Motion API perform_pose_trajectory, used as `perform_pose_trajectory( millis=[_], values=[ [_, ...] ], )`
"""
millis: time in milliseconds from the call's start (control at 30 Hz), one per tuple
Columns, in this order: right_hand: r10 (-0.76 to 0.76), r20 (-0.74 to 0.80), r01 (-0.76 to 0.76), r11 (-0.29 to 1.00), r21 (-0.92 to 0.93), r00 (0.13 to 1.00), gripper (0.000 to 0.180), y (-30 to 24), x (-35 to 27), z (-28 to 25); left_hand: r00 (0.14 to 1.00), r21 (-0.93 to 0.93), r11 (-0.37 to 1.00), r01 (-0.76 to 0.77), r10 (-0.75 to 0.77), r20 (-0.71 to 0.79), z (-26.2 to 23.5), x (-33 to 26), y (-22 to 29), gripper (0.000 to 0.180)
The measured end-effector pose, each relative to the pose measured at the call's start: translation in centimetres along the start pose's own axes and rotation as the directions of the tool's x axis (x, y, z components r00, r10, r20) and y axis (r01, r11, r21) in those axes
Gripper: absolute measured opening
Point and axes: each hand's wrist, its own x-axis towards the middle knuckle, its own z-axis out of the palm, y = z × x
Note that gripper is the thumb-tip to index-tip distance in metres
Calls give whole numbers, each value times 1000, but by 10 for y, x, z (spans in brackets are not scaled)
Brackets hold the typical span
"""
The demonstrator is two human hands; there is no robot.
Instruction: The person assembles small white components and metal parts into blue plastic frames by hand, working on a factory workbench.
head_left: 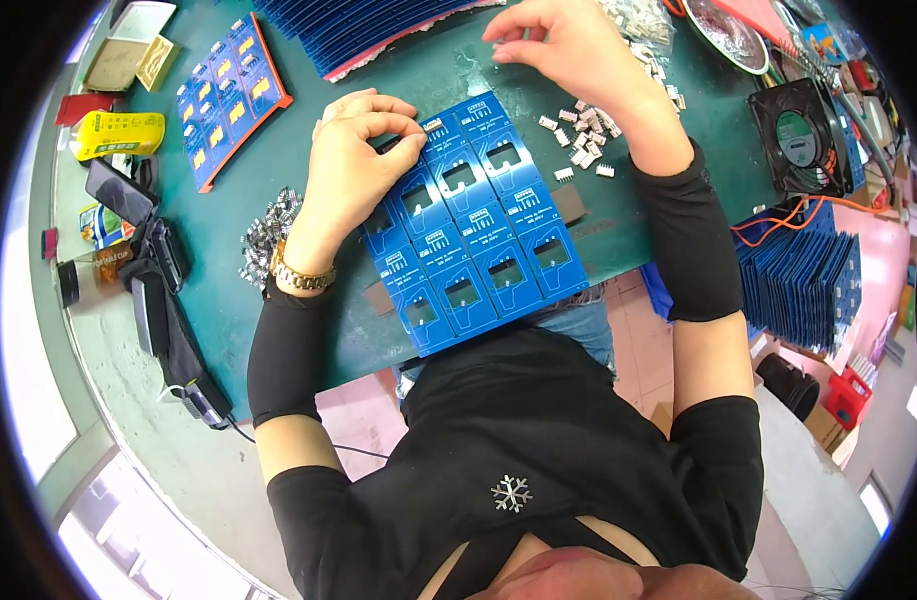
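Observation:
A blue circuit board panel (pixel 479 215) with several square cut-outs lies in front of me, its near edge reaching over the table's edge. My left hand (pixel 359 155) rests at the panel's far left part, thumb and forefinger pinched together over it; whatever sits between the tips is too small to make out. Beyond the panel's far edge, my right hand (pixel 559 45) is raised over the table, its fingers curled with a gap between thumb and forefinger and nothing visible in them. Small white connectors (pixel 587 135) lie loose to the right of the panel. Small metallic parts (pixel 269 235) are heaped near my left wrist.
An orange-edged blue panel (pixel 234 100) carrying yellow parts lies far left. Stacked blue boards (pixel 369 30) stand at the far edge, and more boards (pixel 804 290) at right. A black fan (pixel 804 140), a round metal dish (pixel 729 35) and a yellow bottle (pixel 119 135) flank the table (pixel 619 235).

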Motion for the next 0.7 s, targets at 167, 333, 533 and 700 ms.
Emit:
perform_pose_trajectory(
  millis=[167,333,533,700],
  values=[
    [-258,76,257,966,18,963,18,22,-2,20,1000,9,1000,-6,6,-7,2,2,2,11],
    [-126,189,110,989,95,974,14,14,-4,35,1000,14,1000,14,-13,-13,2,-2,0,10],
    [-248,237,247,968,35,939,12,22,-3,33,1000,122,993,7,-5,-20,5,-5,11,8],
    [-255,305,278,960,-34,918,13,22,-3,33,998,150,988,-27,34,-43,7,-7,12,4]
  ],
)
